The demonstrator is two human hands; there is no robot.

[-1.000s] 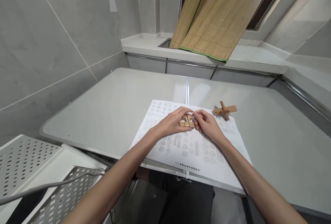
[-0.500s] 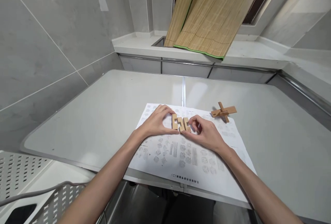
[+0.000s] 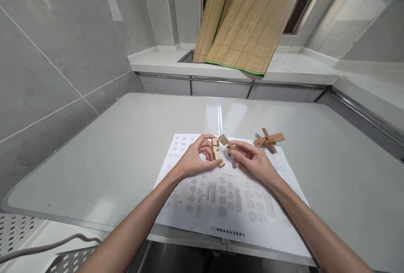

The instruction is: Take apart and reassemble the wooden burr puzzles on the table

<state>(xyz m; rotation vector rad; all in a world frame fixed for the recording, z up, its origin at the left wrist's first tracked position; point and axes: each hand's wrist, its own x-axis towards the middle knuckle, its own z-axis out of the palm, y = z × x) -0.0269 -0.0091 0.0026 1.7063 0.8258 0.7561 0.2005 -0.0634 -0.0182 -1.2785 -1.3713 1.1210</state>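
Between the thumb and fingers of my left hand [image 3: 198, 156] are notched wooden puzzle pieces [image 3: 216, 150], pale and set against each other; I cannot tell exactly how many. My right hand [image 3: 254, 158] pinches another notched wooden piece [image 3: 224, 140], tilted, its upper end pointing left and away from me. A narrow gap separates it from the pieces on the left. Both hands are over a printed sheet [image 3: 217, 218] covered with small diagrams. Beyond my right hand lies a darker wooden cross-shaped assembly [image 3: 269, 139], at the sheet's far right corner.
The light grey folding table [image 3: 145, 125] has a seam down its middle. Behind it runs a white ledge [image 3: 164, 60] with a bamboo blind [image 3: 243, 25] hanging over it. At lower left are a perforated white surface [image 3: 19, 231] and a grey cable [image 3: 57, 244].
The right-hand piece has come away from the row and is now lifted and tilted. My left hand has turned the other pieces. The view has shifted slightly.
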